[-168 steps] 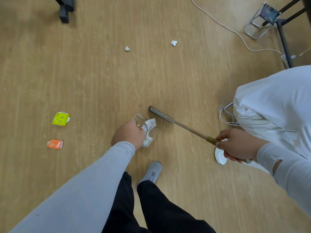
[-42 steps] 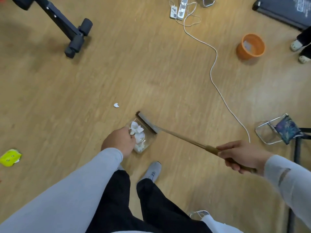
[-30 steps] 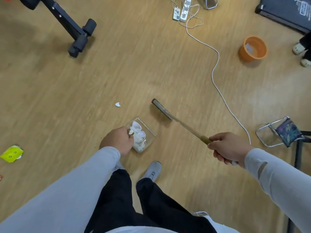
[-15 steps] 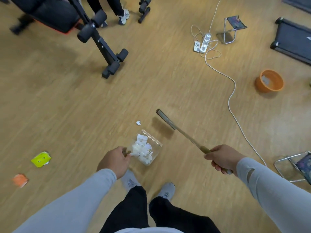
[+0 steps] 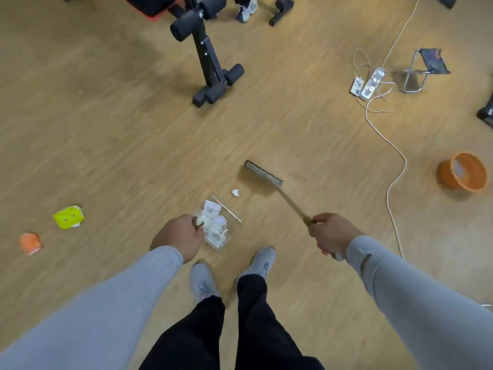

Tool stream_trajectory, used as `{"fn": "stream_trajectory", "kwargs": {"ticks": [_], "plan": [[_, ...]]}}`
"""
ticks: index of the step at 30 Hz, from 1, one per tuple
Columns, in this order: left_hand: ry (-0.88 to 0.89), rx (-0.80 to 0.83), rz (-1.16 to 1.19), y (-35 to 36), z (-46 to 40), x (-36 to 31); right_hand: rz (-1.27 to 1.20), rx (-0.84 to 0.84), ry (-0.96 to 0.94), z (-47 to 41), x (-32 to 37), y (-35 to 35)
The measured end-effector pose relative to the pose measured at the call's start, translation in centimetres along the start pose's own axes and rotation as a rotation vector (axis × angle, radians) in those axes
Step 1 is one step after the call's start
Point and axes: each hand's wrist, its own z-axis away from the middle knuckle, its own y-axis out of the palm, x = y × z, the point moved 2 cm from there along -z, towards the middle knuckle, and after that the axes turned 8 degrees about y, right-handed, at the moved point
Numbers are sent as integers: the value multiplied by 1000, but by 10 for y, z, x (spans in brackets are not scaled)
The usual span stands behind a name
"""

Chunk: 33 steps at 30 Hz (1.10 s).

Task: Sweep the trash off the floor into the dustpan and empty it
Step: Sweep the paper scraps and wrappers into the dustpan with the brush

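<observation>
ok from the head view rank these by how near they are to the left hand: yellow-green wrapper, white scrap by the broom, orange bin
From the left hand:
1. White scrap, just ahead and to its right, near the broom head.
2. Yellow-green wrapper, on the floor to its left.
3. Orange bin, far right.

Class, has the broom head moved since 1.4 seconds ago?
Yes: the broom head left the mouth of the dustpan and is now beyond the white scrap, farther from the person.
</observation>
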Motion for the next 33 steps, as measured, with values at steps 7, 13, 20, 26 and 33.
{"fn": "stream_trajectory", "kwargs": {"ticks": [7,13,20,26,33], "plan": [[-6,2,-20,-12,-30,-6,369,22,-63,-32,24,43],[-8,-14,-23,-8,-27,-9,257,181,1,-13,8,-23],[-4,-23,-17,-8,-27,-6,108,59,-31,7,2,-66],[-2,-8,-3,-13,-26,0,4,52,-20,-3,26,-41],[-73,-50,95,-38,14,42,-17,57,-70,32,40,-41]]}}
